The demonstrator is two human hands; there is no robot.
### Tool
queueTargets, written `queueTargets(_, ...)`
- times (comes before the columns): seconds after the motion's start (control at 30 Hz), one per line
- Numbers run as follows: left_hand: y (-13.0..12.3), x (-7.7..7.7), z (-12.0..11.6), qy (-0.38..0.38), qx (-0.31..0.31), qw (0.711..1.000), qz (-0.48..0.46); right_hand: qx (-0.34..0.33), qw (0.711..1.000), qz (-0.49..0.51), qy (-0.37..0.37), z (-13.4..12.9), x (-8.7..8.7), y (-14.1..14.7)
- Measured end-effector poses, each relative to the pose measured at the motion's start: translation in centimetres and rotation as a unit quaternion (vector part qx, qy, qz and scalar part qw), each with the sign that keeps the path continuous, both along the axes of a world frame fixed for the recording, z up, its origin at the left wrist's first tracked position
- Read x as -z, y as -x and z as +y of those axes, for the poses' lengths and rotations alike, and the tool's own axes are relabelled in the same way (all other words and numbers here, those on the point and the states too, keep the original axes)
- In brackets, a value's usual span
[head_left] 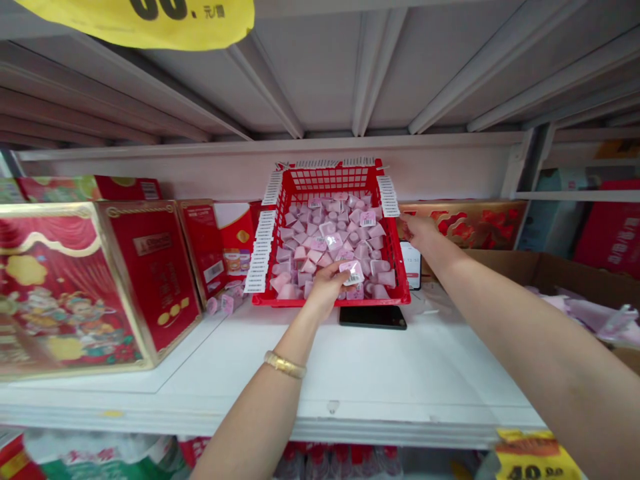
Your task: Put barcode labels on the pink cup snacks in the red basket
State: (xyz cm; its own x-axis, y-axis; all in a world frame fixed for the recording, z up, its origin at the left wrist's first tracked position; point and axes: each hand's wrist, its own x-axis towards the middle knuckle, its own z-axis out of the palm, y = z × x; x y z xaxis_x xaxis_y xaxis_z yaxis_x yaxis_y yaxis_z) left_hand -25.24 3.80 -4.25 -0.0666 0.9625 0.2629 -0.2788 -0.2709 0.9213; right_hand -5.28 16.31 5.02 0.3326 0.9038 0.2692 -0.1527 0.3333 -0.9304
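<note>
A red plastic basket [330,303] stands tilted on the white shelf, filled with small pink cups [327,230]. Strips of white barcode labels [262,250] hang over its rims. Low in the basket, my left hand [327,283] pinches one pink cup [353,272] whose printed lid and barcode face up. At the basket's right side is my right hand [413,227], its fingers partly hidden behind the hanging labels; what they touch there is unclear. A dark phone [373,317] lies flat before the basket, and another with a lit screen [411,265] leans beside it.
Red gift boxes [150,267] stand at the left, with a few loose cups [230,301] by them. A cardboard box [560,273] holding pink packs is at the right. Metal beams [380,73] pass overhead; bottles show below the shelf edge [330,427].
</note>
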Motion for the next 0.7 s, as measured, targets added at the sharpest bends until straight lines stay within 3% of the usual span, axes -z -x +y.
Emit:
queueTargets(0.1, -0.1, -0.1, -0.1, 0.004, -0.003, 1.0, 0.002, 0.011, 0.999, 0.02, 0.045, -0.9, -0.2, 0.5)
queueTargets(0.23, -0.2, -0.3, -0.4, 0.003, 0.001, 1.0, 0.005, -0.004, 0.998, 0.058, 0.012, -3.5, 0.7, 1.3)
queueTargets(0.37, -0.3, -0.4, -0.6, 0.006, 0.002, 1.0, 0.008, -0.073, 0.991, 0.099, -0.044, -7.6, 3.8, 2.3)
queueTargets(0.5, -0.3, -0.2, -0.6, -0.001, 0.008, 1.0, 0.029, -0.162, 0.977, 0.131, -0.047, -10.8, 7.9, 3.7)
queueTargets(0.6, -0.3, -0.1, -0.6, -0.015, 0.01, 0.999, 0.042, -0.205, 0.967, 0.147, -0.038, -11.7, 10.0, 4.5)
queueTargets(0.7, -0.5, 0.0, -0.5, -0.026, 0.011, 0.998, 0.063, -0.229, 0.96, 0.157, -0.034, -11.6, 11.0, 4.8)
